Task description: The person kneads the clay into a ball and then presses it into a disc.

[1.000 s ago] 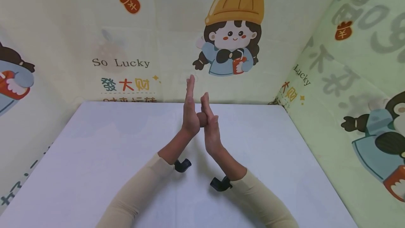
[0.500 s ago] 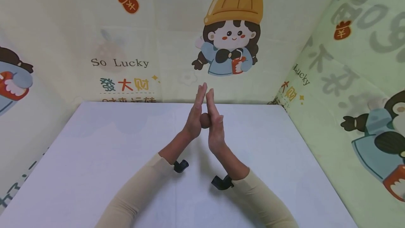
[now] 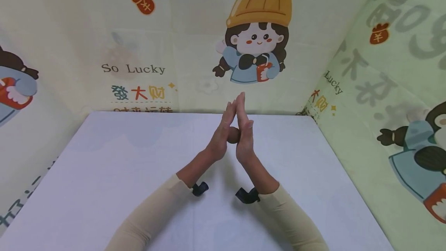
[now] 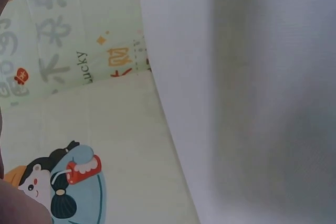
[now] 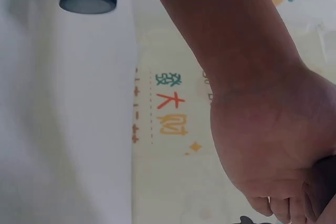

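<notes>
A small brown ball (image 3: pixel 233 135) sits between the palms of two hands, clear of the surface (image 3: pixel 87 189). The left hand (image 3: pixel 220 134) presses it from one side and the right hand (image 3: pixel 245 138) from the other; the fingers of both are straight and extended, pointing away from the person, and lean together toward the tips rather than curling round the ball. Cream sleeves (image 3: pixel 150 216) cover the forearms, and a black fitting (image 3: pixel 200 189) shows at each wrist.

The surface is white and smooth, with a faint crease down its middle and soft shadows under the arms. It runs up to a pale back wall (image 3: pixel 195 49), printed with a cartoon figure (image 3: pixel 258 36) in a yellow cap, the words "So Lucky" (image 3: pixel 133 69), coloured characters (image 3: pixel 138 93) and a red pouch (image 3: pixel 143 2). The right wall (image 3: pixel 362 158) is greenish, with grey lettering and another figure; the left wall (image 3: pixel 31 138) shows part of a figure in blue.
</notes>
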The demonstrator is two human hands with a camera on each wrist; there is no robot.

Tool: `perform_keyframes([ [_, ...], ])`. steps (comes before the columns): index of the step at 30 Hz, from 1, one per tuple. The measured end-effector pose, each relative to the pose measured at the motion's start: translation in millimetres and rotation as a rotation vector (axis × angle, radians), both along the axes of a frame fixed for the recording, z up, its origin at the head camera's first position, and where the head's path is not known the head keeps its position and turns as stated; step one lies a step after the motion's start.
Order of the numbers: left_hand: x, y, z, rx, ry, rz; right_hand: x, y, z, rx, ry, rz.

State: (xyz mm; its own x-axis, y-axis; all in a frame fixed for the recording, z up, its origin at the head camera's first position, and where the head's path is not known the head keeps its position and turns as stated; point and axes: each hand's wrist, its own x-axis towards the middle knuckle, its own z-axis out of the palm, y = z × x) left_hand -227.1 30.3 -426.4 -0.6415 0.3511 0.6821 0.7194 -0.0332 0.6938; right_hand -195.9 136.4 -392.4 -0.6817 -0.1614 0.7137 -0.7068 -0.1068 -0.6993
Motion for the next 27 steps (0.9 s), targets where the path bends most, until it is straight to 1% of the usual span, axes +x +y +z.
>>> perform_keyframes([
  [5,8.5,2,-0.3,-0.028,-0.015,0.002,-5.2,6,1.8,0.011,-0.032,-0.023],
  [7,12.5,4,1.2,-0.038,-0.008,0.01,-7.1,8,1.9,0.003,-0.059,-0.022],
  [11,20.9,7,10.2,-0.035,0.028,0.012,-9.6,8,1.0,-0.056,-0.132,0.01],
  [15,26.5,10,22.6,0.014,0.069,0.013,-10.5,5,-2.0,-0.127,-0.18,0.074],
  [19,27.6,8,34.9,0.088,0.096,0.027,-11.3,0,-6.5,-0.136,-0.169,0.12],
  [21,26.9,7,40.5,0.121,0.089,0.027,-11.7,-3,-9.2,-0.133,-0.151,0.132],
  [23,25.6,5,44.7,0.141,0.078,0.04,-10.6,-7,-10.5,-0.132,-0.133,0.138],
  [27,20.7,0,49.2,0.189,0.012,0.063,-5.8,-12,-13.0,-0.117,-0.136,0.137],
])
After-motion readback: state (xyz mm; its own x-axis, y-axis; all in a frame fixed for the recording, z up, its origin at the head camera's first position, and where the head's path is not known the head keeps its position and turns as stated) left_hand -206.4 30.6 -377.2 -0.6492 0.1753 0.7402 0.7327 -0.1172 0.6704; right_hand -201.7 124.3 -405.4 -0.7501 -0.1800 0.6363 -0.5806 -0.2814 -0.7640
